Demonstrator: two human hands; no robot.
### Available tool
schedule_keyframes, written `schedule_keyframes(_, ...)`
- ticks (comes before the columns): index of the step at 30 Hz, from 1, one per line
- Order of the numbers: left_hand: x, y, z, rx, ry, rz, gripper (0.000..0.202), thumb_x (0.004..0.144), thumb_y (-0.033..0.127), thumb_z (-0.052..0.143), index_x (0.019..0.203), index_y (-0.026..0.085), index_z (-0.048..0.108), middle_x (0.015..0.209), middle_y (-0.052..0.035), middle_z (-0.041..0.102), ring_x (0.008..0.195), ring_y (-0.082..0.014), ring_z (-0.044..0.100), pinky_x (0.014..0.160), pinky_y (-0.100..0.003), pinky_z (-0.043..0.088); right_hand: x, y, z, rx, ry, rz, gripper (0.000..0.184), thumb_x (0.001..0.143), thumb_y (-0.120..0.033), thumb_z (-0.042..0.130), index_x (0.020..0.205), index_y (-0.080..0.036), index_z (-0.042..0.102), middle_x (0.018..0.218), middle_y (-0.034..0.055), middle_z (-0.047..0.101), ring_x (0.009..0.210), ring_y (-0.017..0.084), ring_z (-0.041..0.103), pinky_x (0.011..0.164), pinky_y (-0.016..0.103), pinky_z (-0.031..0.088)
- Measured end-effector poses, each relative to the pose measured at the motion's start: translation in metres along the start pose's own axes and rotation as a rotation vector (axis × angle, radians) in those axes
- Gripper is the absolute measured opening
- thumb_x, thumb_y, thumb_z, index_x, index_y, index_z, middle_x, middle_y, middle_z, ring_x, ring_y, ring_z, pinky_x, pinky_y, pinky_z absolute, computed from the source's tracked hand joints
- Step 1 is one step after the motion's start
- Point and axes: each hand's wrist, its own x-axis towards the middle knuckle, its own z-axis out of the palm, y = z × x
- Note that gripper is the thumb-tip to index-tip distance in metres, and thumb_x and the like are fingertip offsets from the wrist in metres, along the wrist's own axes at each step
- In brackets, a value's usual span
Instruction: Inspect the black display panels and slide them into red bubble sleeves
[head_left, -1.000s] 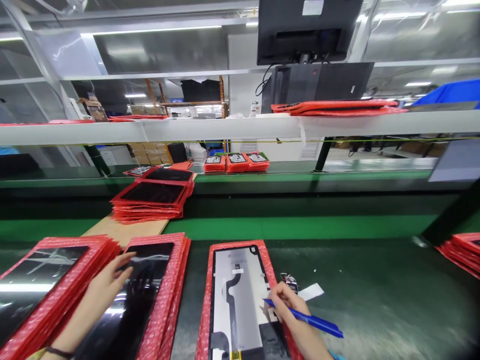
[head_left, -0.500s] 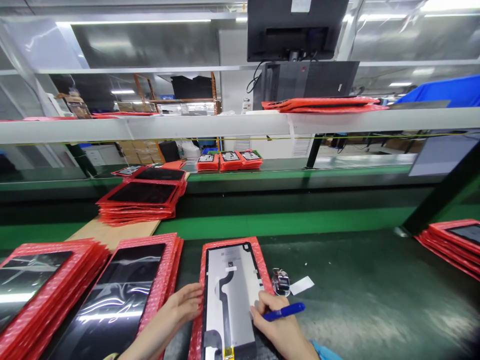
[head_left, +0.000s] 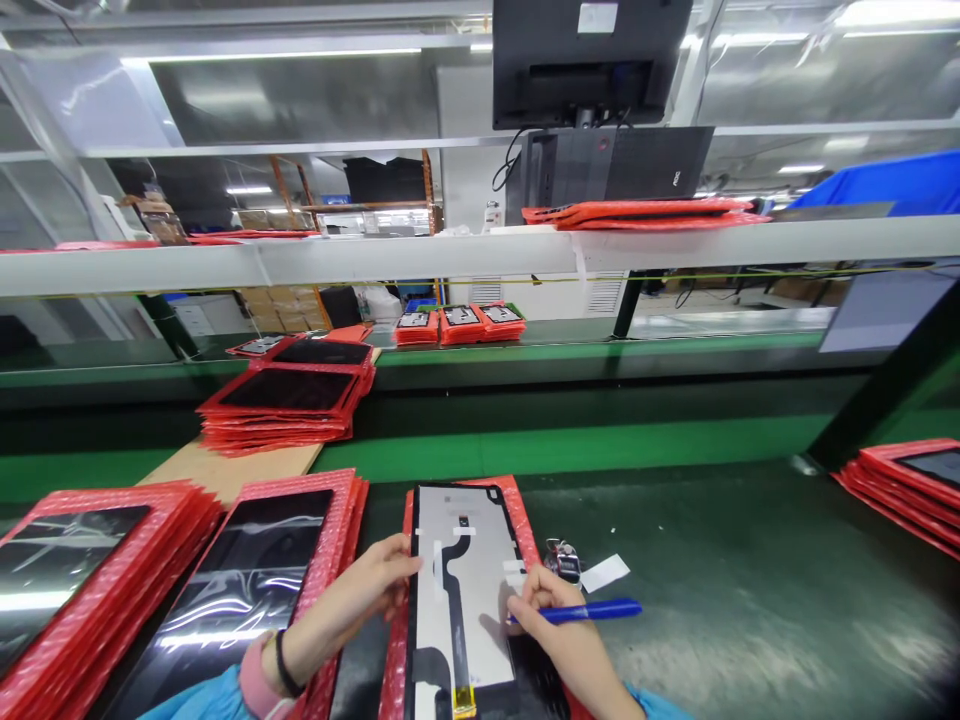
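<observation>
A display panel (head_left: pixel 465 590) lies back side up on a red bubble-wrap sleeve (head_left: pixel 525 520) in front of me, grey with a black flex cable down its middle. My left hand (head_left: pixel 371 585) grips the panel's left edge, fingers curled over it. My right hand (head_left: pixel 551 625) holds a blue pen (head_left: pixel 592 610) with its tip on the panel's right side. To the left lie two stacks of red-wrapped black screens (head_left: pixel 247 580), the nearer one just beside my left forearm.
A small shiny object (head_left: pixel 562 562) and a white paper slip (head_left: pixel 604 572) lie right of the panel. More red-wrapped stacks sit at the far left (head_left: pixel 285 405), on the back conveyor (head_left: pixel 457 325) and at the right edge (head_left: pixel 907 485). A monitor (head_left: pixel 589 60) hangs above the shelf.
My left hand left the screen stack on the left and came over to grip the panel's left edge. My right hand stayed on the panel with the pen, shifting slightly.
</observation>
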Motion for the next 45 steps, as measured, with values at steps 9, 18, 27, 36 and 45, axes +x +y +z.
schedule_keyframes(9, 0.003, 0.000, 0.043, -0.086, 0.031, 0.106, 0.053, 0.056, 0.011, 0.062, 0.108, 0.016, 0.053, 0.097, -0.0068, 0.072, 0.085, -0.0241, 0.067, 0.073, -0.033, 0.050, -0.003, -0.001, -0.010, 0.213, -0.040, -0.008, 0.041, 0.073, -0.056, 0.071, 0.069, -0.018, 0.055, 0.054, -0.0034, 0.055, 0.045, 0.008, 0.040, 0.045, 0.021, 0.028)
schedule_keyframes(18, -0.024, 0.032, 0.037, -0.013, 0.206, 0.246, 0.062, 0.071, 0.027, 0.067, 0.129, 0.021, 0.046, 0.133, -0.0064, 0.059, 0.115, -0.0252, 0.058, 0.090, -0.029, 0.046, -0.006, -0.022, -0.044, 0.360, 0.180, -0.041, 0.046, 0.087, -0.062, 0.049, 0.101, -0.018, 0.060, 0.059, 0.0006, 0.064, 0.037, 0.008, 0.040, 0.039, 0.021, 0.024)
schedule_keyframes(27, -0.026, 0.058, 0.048, -0.095, 0.200, 0.431, 0.057, 0.078, 0.034, 0.069, 0.130, 0.024, 0.049, 0.131, -0.0016, 0.061, 0.120, -0.0203, 0.055, 0.098, -0.026, 0.043, 0.001, -0.073, -0.036, 0.396, 0.047, -0.010, 0.038, 0.084, -0.051, 0.064, 0.102, -0.018, 0.069, 0.073, 0.0055, 0.071, 0.065, 0.017, 0.065, 0.059, 0.026, 0.050)
schedule_keyframes(36, -0.029, 0.071, 0.050, -0.201, 0.204, 0.524, 0.063, 0.072, 0.038, 0.076, 0.129, 0.029, 0.052, 0.122, 0.0009, 0.066, 0.112, -0.0191, 0.061, 0.081, -0.017, 0.053, -0.005, -0.104, -0.027, 0.215, 0.247, -0.138, 0.035, 0.076, -0.043, 0.071, 0.106, -0.025, 0.071, 0.080, 0.0021, 0.066, 0.067, 0.016, 0.055, 0.064, 0.029, 0.046)
schedule_keyframes(45, -0.031, 0.069, 0.055, -0.175, 0.255, 0.536, 0.063, 0.074, 0.039, 0.074, 0.132, 0.034, 0.051, 0.126, 0.0024, 0.064, 0.112, -0.0196, 0.061, 0.084, -0.018, 0.053, 0.017, -0.122, -0.023, 0.065, 0.122, -0.222, 0.016, 0.083, -0.031, 0.057, 0.071, -0.019, 0.054, 0.056, -0.0083, 0.024, 0.053, 0.010, 0.021, 0.049, 0.024, 0.021)
